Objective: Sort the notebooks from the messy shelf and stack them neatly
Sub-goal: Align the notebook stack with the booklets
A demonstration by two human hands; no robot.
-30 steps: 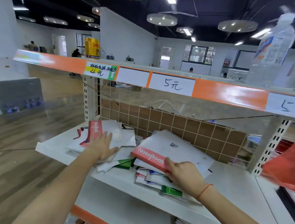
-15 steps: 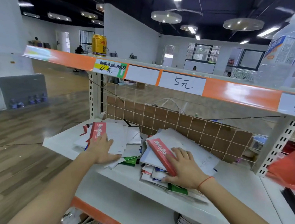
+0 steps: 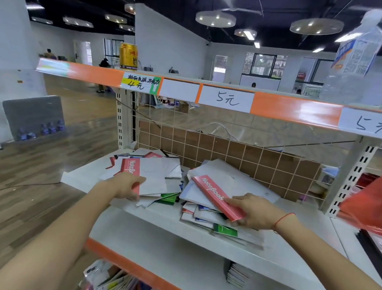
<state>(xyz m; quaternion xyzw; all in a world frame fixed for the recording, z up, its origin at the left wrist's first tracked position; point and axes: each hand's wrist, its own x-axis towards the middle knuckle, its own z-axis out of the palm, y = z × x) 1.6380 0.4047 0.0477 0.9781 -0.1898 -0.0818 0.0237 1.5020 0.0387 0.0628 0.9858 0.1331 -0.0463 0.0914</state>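
While both hands are on the shelf (image 3: 200, 236), each is at its own heap of notebooks: the left hand (image 3: 125, 185) curls its fingers over the near edge of the left notebook pile (image 3: 157, 176), on top of which a white notebook with a red spine band (image 3: 130, 169) runs almost straight away from the person; the right hand (image 3: 252, 210) pinches the near right corner of a red-banded notebook (image 3: 215, 195) on the right notebook pile (image 3: 212, 207). That notebook's long axis runs diagonally, from the far left down to the near right, so it is skewed against the left pile's book. By my reading, the coming move turns on this angle: the right hand, the nearer one, must swing the near end leftward and carry the book across the short gap between the piles before the two can stack squarely.
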